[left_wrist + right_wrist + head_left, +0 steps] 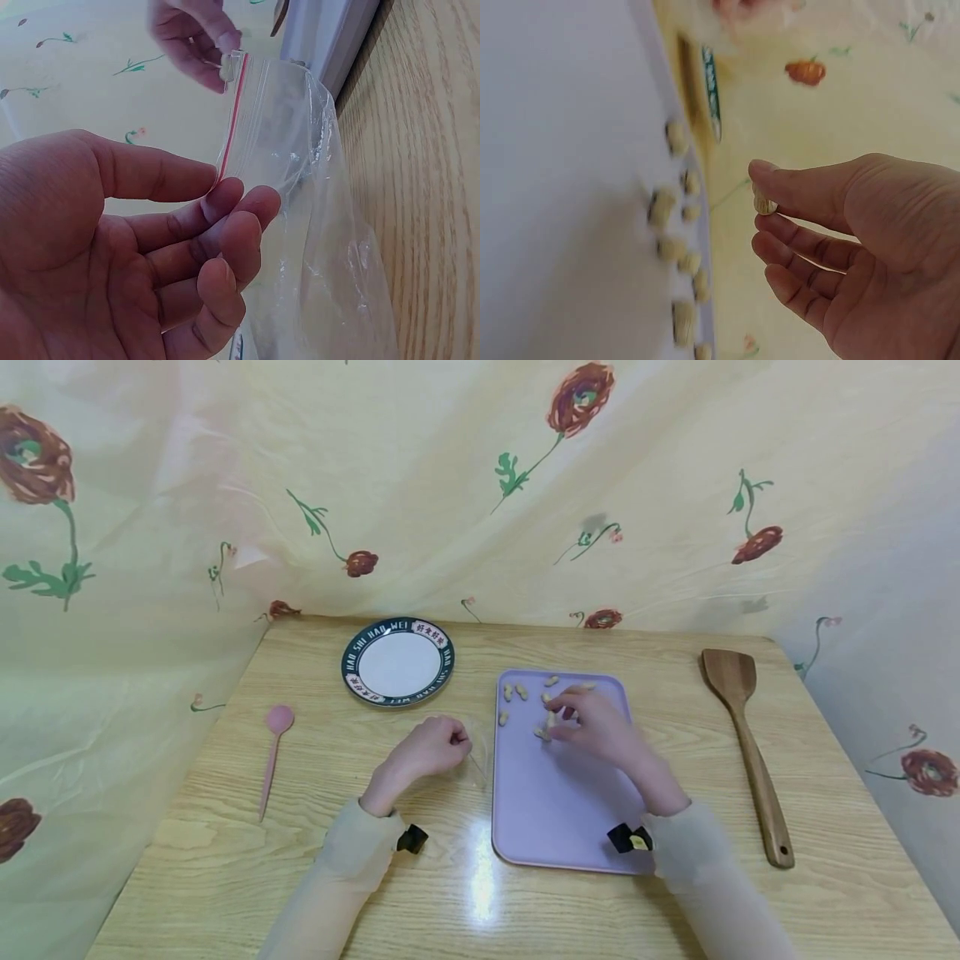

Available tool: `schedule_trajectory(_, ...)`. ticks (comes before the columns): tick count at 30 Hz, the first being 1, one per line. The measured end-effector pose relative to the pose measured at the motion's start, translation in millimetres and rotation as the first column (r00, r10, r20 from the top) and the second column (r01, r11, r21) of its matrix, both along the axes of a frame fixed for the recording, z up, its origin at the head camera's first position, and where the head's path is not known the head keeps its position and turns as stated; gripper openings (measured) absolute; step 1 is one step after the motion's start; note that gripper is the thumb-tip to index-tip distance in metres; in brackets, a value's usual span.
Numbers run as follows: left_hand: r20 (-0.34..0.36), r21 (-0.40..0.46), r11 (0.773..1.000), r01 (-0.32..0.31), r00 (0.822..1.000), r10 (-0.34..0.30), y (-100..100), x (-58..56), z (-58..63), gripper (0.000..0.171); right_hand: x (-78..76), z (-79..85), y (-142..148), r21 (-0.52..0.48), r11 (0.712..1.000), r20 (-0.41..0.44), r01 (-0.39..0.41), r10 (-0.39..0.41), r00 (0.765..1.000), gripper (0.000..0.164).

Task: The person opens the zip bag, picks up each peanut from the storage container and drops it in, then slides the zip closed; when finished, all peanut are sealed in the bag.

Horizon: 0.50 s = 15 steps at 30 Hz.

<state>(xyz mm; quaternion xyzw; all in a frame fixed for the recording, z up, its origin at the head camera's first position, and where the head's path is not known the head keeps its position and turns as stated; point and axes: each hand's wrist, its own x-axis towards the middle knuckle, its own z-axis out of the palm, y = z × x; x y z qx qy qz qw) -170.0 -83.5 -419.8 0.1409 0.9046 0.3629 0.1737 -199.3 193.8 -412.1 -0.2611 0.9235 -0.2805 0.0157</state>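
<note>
My left hand (pixel 429 748) is just left of the lilac tray (pixel 558 810). Between thumb and index finger it pinches a clear zip-lock bag (pixel 281 142) by the edge with the red seal line; the bag hangs down beside the tray, barely visible in the head view. Over the tray's upper part, my right hand (pixel 600 731) holds a peanut (pixel 764 201) between thumb and fingertips, as the right wrist view shows. Several unshelled peanuts (pixel 522 692) lie scattered at the tray's far end, some partly hidden by this hand.
A white plate (pixel 401 664) with a dark lettered rim stands at the back left. Further left lies a pink spoon (pixel 280 720). On the right is a wooden spatula (pixel 750 752). Flower-printed cloth (pixel 450 485) hangs behind the wooden table (pixel 420 910).
</note>
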Motion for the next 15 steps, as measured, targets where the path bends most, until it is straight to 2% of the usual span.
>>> schedule_trajectory(8, 0.008, 0.003, 1.000, 0.007, 1.000, -0.007, 2.5, 0.1, -0.7, 0.015, 12.8, 2.0, -32.6, -0.024, 0.997, 0.016, -0.076, 0.077, 0.997, 0.031)
schedule_trajectory(15, -0.001, 0.009, 1.000, 0.023, 1.000, -0.023, 6.0, 0.4, -4.2, 0.015, 19.0, -1.2, -47.8, -0.022, 0.992, 0.052, -0.122, 0.123, 0.991, 0.031)
